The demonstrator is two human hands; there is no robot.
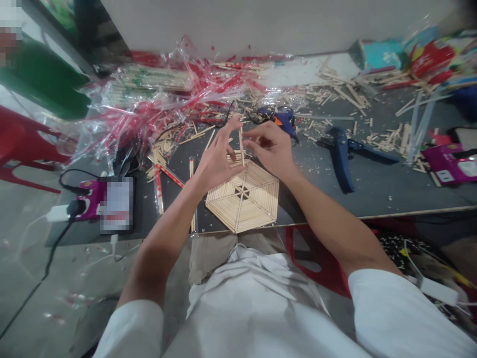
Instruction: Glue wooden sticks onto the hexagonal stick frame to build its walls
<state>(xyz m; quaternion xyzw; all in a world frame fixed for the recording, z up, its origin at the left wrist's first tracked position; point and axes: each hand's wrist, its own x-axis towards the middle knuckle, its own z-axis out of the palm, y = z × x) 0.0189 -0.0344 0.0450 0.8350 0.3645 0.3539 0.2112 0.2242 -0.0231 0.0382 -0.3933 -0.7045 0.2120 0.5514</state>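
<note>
Left hand (216,163) and right hand (270,149) half-open, curved fingers just beside a thin pale wooden stick (242,146), any grip impossible to tell. Below, a flat hexagonal frame of layered pale wooden sticks (242,196) on a dark grey tabletop (372,189); farther off, splintered wooden offcuts (389,139), a blue plastic glue gun (285,122), crinkled clear cellophane (149,99).

a craft workshop — glue gun (285,122), stick offcuts (346,97), cluttered bench (372,191)
</note>
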